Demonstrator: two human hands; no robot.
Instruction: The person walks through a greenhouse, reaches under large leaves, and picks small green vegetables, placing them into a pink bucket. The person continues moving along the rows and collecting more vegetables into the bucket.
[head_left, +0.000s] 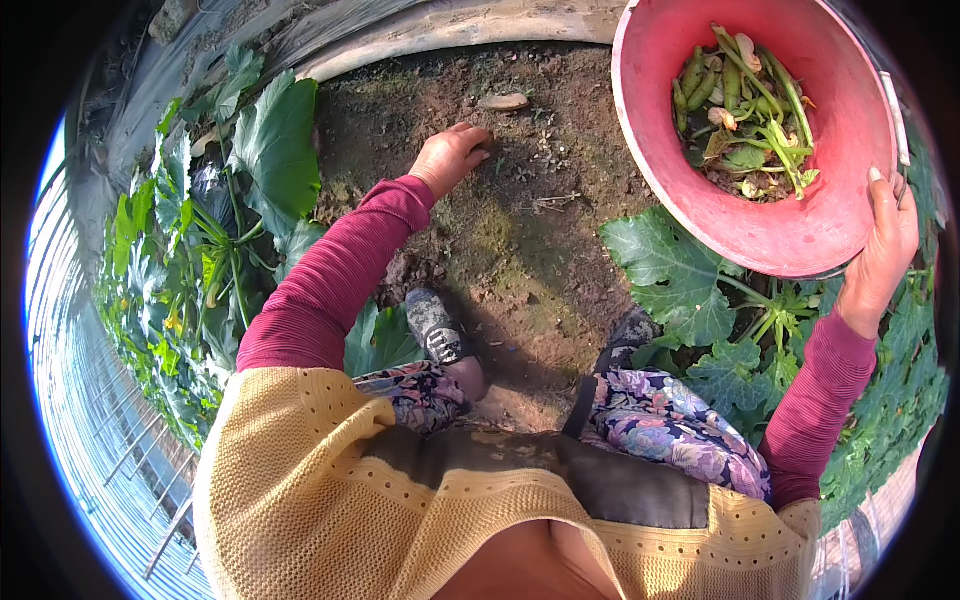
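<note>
My right hand (889, 232) grips the rim and handle area of a red plastic bucket (817, 232), which is tilted so that its inside shows. In its bottom lie small green squash fruits (705, 82), cut stems, withered flowers and some soil. My left hand (454, 154) is low over the bare soil, palm down with bent fingers; its fingertips are partly hidden, and whether they hold anything cannot be told. Just beyond it lies a pale, elongated dry piece (503, 102) on the ground.
Leafy squash plants (277, 150) grow at the left, and another squash plant (675, 277) grows beneath the bucket at the right. Pale sheeting (450, 26) crosses the far edge. Small withered bits (551, 150) lie on the soil. My shoes (439, 330) stand on the path.
</note>
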